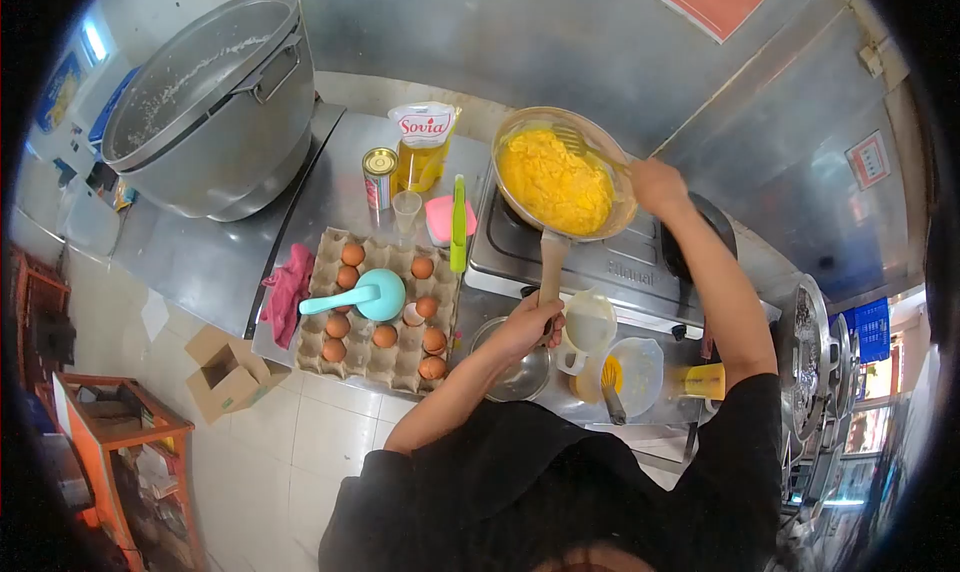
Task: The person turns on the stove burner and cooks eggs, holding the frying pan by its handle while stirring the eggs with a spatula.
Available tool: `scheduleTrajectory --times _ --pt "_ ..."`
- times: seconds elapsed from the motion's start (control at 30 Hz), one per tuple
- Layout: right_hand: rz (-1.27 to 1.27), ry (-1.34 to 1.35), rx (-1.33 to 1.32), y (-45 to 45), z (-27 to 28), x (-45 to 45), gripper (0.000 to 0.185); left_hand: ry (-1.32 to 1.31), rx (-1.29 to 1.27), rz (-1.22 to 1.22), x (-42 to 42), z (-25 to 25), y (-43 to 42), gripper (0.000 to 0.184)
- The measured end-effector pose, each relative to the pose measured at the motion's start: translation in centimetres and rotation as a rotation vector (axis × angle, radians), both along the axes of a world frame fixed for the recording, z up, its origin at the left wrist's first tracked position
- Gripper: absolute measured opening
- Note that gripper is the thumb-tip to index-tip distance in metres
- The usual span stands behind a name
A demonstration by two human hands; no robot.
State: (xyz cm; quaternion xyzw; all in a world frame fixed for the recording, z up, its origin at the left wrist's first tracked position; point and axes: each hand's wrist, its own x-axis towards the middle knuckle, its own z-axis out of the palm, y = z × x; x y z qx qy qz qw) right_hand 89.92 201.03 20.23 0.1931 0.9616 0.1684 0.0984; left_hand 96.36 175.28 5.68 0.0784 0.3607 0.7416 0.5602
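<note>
My left hand [527,327] is closed around the beige handle [553,262] of a frying pan [622,212] on the gas stove [600,264]. Yellow scrambled eggs [560,187] cover much of the pan's inside. Above the pan's right rim, my right hand [658,187] grips a slotted turner [572,142], its head at the far edge of the eggs. Just under my left hand is a metal bowl [520,377], partly hidden by the arm. To its right stand a white jug [588,322] and a clear bowl [645,372] with a brush [612,387] and some yellow liquid.
Left of the stove, a cardboard egg tray [400,357] holds several brown eggs and a turquoise ladle [380,294]. Behind it are an oil pouch [422,152], a can [380,177] and a green-handled tool [459,227]. A large metal pot [230,152] stands far left.
</note>
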Motion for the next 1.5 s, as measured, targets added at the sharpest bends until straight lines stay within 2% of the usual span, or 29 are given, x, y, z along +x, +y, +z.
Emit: scheduleTrajectory --times 0.1,0.17,0.3,0.37,0.5,0.6,0.63,0.77,0.83,0.9,1.03,1.13,1.23,1.27,1.3,1.4,1.5 --pt "0.081 0.069 0.119 -3.8 -2.0 0.4 0.019 0.003 0.012 0.000 0.0 -0.3 0.3 0.012" --pt "0.107 0.163 0.050 -6.6 -3.1 0.7 0.017 -0.001 0.021 0.004 0.4 -0.7 0.3 0.013" --pt "0.151 0.181 0.056 -9.4 -4.5 2.7 0.017 -0.020 0.011 0.015 0.4 -0.5 0.5 0.013" --pt "0.208 0.079 0.050 -10.6 -3.2 3.9 0.018 -0.031 0.016 0.015 0.3 -0.6 0.4 0.014" --pt "0.090 0.041 0.035 -7.7 2.3 5.7 0.020 -0.078 0.038 0.027 0.5 -0.8 0.5 0.014" --pt "-0.028 0.085 0.016 -4.8 3.6 6.2 0.022 -0.087 0.029 0.034 0.4 -0.9 0.5 0.014" --pt "-0.096 0.136 0.023 -4.3 3.7 6.1 0.023 -0.082 0.035 0.033 0.5 -1.0 0.5 0.014" --pt "-0.244 0.064 0.012 -1.5 1.8 4.1 0.026 -0.064 0.039 0.039 0.6 -0.9 0.5 0.014" --pt "-0.236 0.125 -0.059 2.0 -1.0 2.2 0.025 -0.048 0.022 0.044 0.5 -0.7 0.4 0.013" --pt "-0.228 0.181 -0.136 2.0 -1.5 1.5 0.025 -0.015 0.025 0.032 0.4 -0.8 0.4 0.013" --pt "-0.109 0.184 -0.058 -4.7 -0.2 -0.5 0.022 0.027 0.032 -0.001 0.3 -1.5 0.6 0.012" --pt "0.078 0.133 0.027 -7.8 -1.3 -1.6 0.019 0.023 0.013 -0.002 0.4 -0.8 0.7 0.013" --pt "0.092 0.117 0.008 -12.5 -2.0 -0.7 0.018 0.022 0.015 0.009 0.4 -1.0 0.8 0.013" --pt "0.188 0.074 0.027 -13.4 -2.4 0.1 0.018 0.018 0.014 0.009 0.4 -0.8 0.7 0.013" --pt "0.286 0.032 0.047 -14.0 -2.7 1.0 0.018 0.020 -0.004 0.017 0.4 -0.4 0.6 0.013" --pt "0.255 0.075 0.086 -13.7 -4.0 3.3 0.019 0.010 -0.003 0.027 0.6 -0.8 0.8 0.013" --pt "0.241 0.122 -0.008 -11.3 -1.2 6.0 0.020 -0.019 0.026 0.032 0.5 -1.2 0.9 0.013"
